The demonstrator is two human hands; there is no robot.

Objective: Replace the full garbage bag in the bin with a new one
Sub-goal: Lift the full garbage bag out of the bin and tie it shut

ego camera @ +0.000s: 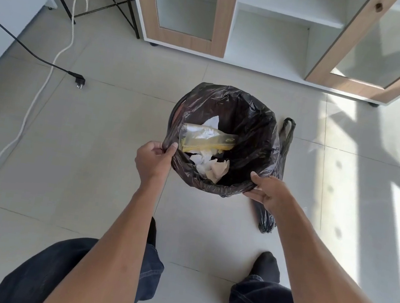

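Freeing the bag [250, 122]: left hand [154, 160] pinches its edge, right hand [269, 191] clasps the rim between thumb and fingers; lift both sides evenly.

Pale tiled floor [84, 186], sunlit right; white-and-wood cabinet [223, 12] behind, perhaps glass-doored.

A black full bag [253, 133] holds paper trash [203, 163]. The left hand [152, 161] pinches the bag's left edge. The right hand [269, 194] holds its near edge. A spare bag [287, 138] lies right of it.
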